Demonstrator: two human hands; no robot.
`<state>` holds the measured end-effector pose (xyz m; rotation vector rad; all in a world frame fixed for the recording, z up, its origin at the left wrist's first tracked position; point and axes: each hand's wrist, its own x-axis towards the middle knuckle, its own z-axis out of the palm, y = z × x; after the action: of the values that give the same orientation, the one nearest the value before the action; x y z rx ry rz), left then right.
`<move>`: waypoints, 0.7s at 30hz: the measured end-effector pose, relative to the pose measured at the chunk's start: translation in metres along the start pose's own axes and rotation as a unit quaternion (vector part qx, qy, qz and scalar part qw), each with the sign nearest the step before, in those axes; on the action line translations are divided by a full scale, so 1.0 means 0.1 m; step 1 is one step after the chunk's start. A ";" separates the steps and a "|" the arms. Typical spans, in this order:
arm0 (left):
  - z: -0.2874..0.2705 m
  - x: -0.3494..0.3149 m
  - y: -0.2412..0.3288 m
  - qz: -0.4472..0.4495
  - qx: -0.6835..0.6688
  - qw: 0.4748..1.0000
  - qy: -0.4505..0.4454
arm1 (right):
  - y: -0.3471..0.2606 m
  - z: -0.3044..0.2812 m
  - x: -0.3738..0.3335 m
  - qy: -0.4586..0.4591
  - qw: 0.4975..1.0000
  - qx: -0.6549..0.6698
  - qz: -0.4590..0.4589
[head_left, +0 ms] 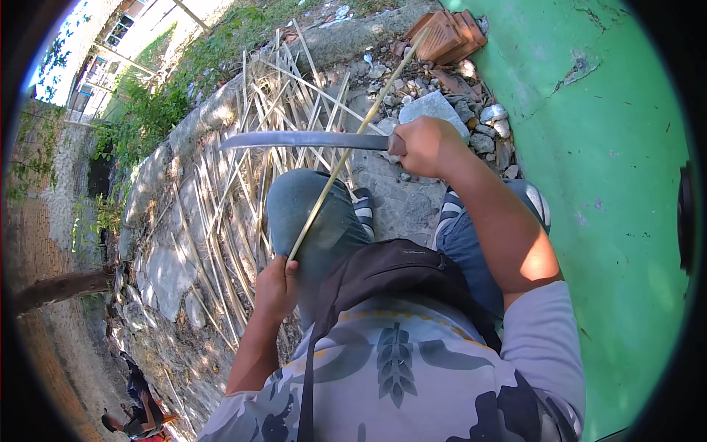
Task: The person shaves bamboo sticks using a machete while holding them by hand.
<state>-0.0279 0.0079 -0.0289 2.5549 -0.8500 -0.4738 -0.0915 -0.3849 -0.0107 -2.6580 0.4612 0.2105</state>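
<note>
Faces a loose heap of pale strips [234, 177], crisscrossed over rough ground ahead and to the left, spread past the bent left knee [298, 206]. Has rubble [484, 138] close ahead on the right, with a light grey slab [436, 112] among the stones just beyond the right hand [426, 146], and terracotta blocks [445, 40] farther off at the top. Borders on a green surface [611, 184] along the right side, cracked near the top, with a dark object [686, 221] at the far edge, too cut off to name. Meets, beyond the strips on the left, leafy plants [151, 110], a brick wall [33, 228] and a dark trunk [62, 289]. Shares the place with another person [138, 390], well apart at the lower left.

Carries a black bag [401, 265] across the waist, contents hidden.

Clamps the right hand around the handle of a machete [302, 139], blade pointing left, level in front of part of the heap. Pinches the lower end of one long strip [324, 193] between thumb and fingers of the left hand [276, 286], beside the left thigh. Holds this strip slanting up to the right, crossing the blade in view; cannot tell whether touching. Has both hands well apart.
</note>
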 end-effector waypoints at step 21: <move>0.01 0.07 0.00 0.019 -0.001 1.000 0.007 | 0.34 0.13 0.15 0.094 0.990 0.105 0.022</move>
<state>-0.0229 0.0027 -0.0308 2.5326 -0.8894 -0.4443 -0.0904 -0.4123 -0.0390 -2.4713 0.5698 -0.0724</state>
